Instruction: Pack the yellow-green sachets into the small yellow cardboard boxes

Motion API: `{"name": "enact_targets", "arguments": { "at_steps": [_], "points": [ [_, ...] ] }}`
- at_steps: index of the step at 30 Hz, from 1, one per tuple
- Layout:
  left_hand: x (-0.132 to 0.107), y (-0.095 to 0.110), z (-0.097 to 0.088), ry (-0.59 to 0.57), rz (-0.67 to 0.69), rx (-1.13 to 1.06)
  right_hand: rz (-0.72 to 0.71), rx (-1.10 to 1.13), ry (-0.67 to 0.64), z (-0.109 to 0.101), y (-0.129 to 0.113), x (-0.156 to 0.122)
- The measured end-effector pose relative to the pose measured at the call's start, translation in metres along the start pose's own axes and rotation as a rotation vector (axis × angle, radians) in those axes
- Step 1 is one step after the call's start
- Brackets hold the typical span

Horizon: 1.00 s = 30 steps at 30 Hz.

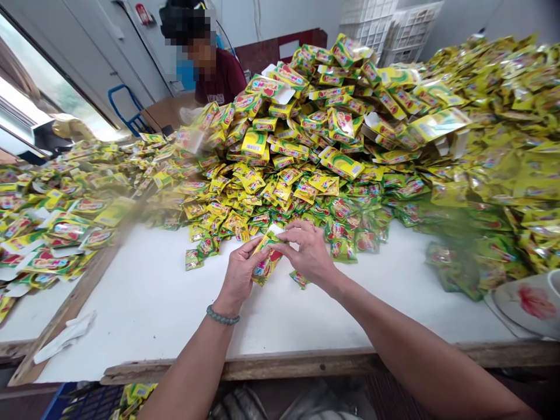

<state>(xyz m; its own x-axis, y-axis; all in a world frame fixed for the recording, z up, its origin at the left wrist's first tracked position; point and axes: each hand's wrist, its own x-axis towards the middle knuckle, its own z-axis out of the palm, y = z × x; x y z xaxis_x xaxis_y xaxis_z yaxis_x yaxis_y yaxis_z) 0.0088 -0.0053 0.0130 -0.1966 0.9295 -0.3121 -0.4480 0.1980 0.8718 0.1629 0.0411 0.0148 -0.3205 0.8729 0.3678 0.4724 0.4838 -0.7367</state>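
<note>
Close together, the left hand and the right hand meet at a yellow-and-green printed carton.
The left hand, a beaded bracelet at its wrist, is closed around the carton, which is held tilted above the white tabletop, a pale flap showing at its far end. The right thumb and fingers are bent together at that end; whether they pinch the carton or something in it, one cannot tell. A loose green sachet lies beneath the right hand. Beyond, small sachets form a heap, with a pile of cartons behind and above. More cartons lie left of a wooden strip; a flower-printed white vessel stands at the right. Across the table is a co-worker in a maroon shirt.
</note>
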Motion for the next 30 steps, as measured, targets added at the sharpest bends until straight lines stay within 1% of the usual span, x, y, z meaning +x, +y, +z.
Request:
{"name": "enact_targets", "arguments": {
  "at_steps": [4,9,11,13,15,20,22,24,26,28,30],
  "points": [
    [0.0,-0.001,0.001,0.03,0.006,-0.024,-0.001,0.034,-0.037,0.003,-0.001,-0.002],
    [-0.001,-0.004,0.003,-0.008,0.013,-0.01,0.043,0.094,-0.13,0.005,-0.002,-0.004],
    [0.0,-0.005,0.002,-0.024,0.014,-0.003,0.06,0.079,-0.158,0.005,-0.001,-0.005],
    [0.0,-0.006,0.002,-0.022,0.014,-0.007,0.046,0.051,-0.174,0.005,0.001,-0.005],
    [0.001,-0.006,0.002,-0.012,0.027,-0.017,0.0,0.03,-0.143,0.005,0.003,-0.005],
    [0.004,-0.005,0.005,0.006,0.067,-0.081,-0.118,-0.025,0.087,0.003,0.01,-0.003],
    [0.004,-0.004,0.005,-0.004,0.069,-0.093,-0.166,-0.076,0.133,0.004,0.009,-0.003],
    [0.003,-0.004,0.004,-0.008,0.066,-0.085,-0.221,-0.107,0.133,0.006,0.006,-0.004],
    [0.001,-0.003,0.003,0.01,0.051,-0.076,-0.252,-0.118,0.102,0.007,0.002,-0.007],
    [0.0,-0.002,0.001,0.038,0.03,-0.073,-0.239,-0.112,0.065,0.009,-0.001,-0.008],
    [0.001,0.0,0.001,0.061,0.011,-0.083,-0.201,-0.06,0.032,0.008,-0.003,-0.008]
  ]
}}
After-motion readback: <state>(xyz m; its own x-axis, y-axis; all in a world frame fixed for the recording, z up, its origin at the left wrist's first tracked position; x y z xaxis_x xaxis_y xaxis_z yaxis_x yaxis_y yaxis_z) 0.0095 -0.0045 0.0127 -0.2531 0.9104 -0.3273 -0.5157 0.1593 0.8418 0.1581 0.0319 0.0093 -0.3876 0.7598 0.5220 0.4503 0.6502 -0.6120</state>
